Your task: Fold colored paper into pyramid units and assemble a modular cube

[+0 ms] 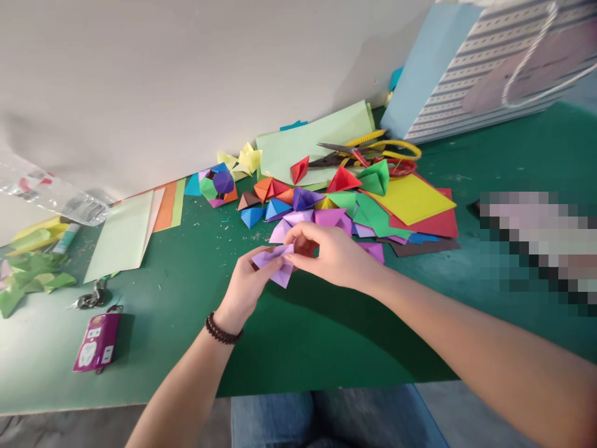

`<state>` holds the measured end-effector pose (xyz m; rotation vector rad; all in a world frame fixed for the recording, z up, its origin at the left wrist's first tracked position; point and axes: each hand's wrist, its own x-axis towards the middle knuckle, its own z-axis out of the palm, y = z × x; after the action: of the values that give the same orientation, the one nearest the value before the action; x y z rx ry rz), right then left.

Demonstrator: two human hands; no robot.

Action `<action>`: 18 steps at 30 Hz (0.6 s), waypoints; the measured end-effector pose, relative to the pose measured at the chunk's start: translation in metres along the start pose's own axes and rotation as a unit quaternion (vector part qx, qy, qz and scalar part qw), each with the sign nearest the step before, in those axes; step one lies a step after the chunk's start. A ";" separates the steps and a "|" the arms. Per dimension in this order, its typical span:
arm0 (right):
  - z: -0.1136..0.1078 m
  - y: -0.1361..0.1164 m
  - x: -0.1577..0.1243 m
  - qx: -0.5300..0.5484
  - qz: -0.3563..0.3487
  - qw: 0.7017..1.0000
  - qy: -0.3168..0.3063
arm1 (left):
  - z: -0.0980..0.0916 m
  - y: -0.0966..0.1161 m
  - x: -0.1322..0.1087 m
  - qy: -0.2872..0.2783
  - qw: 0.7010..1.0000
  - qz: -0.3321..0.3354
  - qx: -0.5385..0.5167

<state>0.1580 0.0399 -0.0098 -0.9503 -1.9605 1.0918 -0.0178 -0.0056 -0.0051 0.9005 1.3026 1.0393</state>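
Note:
Between my two hands is a small folded piece of light purple origami paper (282, 274), held above the table near its middle. My left hand (249, 277) grips its left side, thumb on top. With thumb and fingertips together, my right hand (326, 249) pinches its upper right edge. Just beyond my hands lie folded paper pieces: purple ones (333, 219), blue ones (252, 216), an orange one (263, 187), red ones (344, 179) and green ones (374, 178). A joined multicoloured paper ball (218, 185) sits to their left.
Scissors (396, 151) lie on pale green sheets (317, 146) by the wall, near yellow paper (413, 198). A striped paper bag (466, 74) stands back right; a pixelated object (541, 242) is at right. Leftward are loose sheets (121, 233), keys (93, 297) and a purple packet (97, 341).

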 end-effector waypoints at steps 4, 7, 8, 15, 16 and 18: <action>0.001 0.001 0.001 -0.022 0.027 0.999 0.033 | 0.001 0.000 0.000 -0.037 0.997 -0.019 -0.068; 0.000 0.000 0.001 -0.036 0.038 0.997 0.053 | 0.000 -0.002 0.002 -0.030 0.992 -0.031 -0.115; 0.000 0.000 0.002 -0.031 0.042 0.997 0.056 | 0.000 -0.003 0.003 -0.026 0.991 -0.035 -0.125; 0.001 0.010 0.006 0.097 0.129 0.986 0.052 | 0.002 0.001 0.003 -0.066 0.986 0.006 -0.152; 0.001 0.011 0.006 0.113 0.138 0.983 0.044 | 0.002 0.002 0.003 -0.070 0.987 0.008 -0.146; 0.000 0.012 0.007 0.139 0.151 0.978 0.030 | 0.001 0.002 0.004 -0.073 0.988 0.000 -0.136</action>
<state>0.1574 0.0501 -0.0191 -1.1334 -1.5945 1.4450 -0.0170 -0.0015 -0.0044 0.7521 1.0107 1.0993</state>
